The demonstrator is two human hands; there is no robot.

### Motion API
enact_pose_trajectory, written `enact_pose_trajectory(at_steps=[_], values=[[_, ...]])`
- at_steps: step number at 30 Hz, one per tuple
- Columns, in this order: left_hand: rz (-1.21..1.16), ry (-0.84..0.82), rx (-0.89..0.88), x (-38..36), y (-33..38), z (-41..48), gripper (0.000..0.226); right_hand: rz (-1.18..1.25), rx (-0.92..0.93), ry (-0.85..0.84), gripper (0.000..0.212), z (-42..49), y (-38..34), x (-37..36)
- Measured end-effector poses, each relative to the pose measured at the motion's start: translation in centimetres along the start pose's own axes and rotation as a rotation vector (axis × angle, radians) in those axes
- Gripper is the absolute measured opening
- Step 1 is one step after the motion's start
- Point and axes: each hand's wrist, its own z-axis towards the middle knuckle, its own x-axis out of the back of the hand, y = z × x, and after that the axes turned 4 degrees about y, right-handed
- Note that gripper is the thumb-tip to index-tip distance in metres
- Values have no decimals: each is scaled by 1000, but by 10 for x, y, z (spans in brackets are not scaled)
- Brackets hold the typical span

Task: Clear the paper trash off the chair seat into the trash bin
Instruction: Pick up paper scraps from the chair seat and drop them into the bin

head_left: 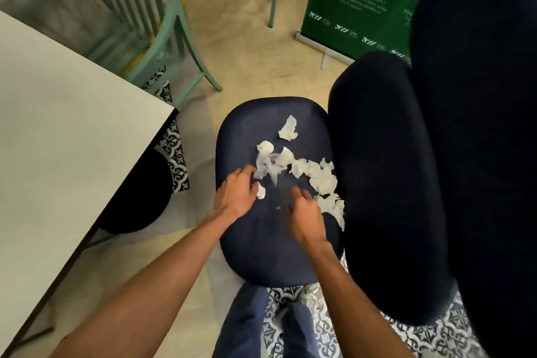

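Table (72, 125) sits left. Left hand (236, 195) hovers over the chair seat (261, 244), fingers curled beside a small scrap (261, 192); whether it pinches the scrap, I cannot tell. Right hand (305, 212) is relaxed, fingers apart, near paper trash (321, 177) strewn across the seat's right.

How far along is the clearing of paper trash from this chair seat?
Done: nothing visibly; paper litters the chair seat. In hand: the left hand is at a small scrap and the right hand is beside the paper heap, neither plainly gripping. Left: every piece; no bin clearly shows.
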Motion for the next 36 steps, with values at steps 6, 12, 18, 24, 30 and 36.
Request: enact_pose_trajectory(at_steps=[6,12,18,24,30,36], values=[[-162,-39,250,-40,-19,83,33,-66,-11,46,39,83,-4,-43],[-230,-97,349,-77,-41,123,50,-71,10,-43,74,133,7,-87],[-285,-188,288,-89,-45,116,15,-52,5,-128,51,133,19,-114],[-467,-168,209,-73,-40,89,7,325,-69,20,27,105,12,-88],[-1035,-151,284,-42,-5,54,2,862,-268,120,33,79,-21,-44],[-1063,-155,425,-37,12,49,24,785,-269,94,10,75,-44,-44]])
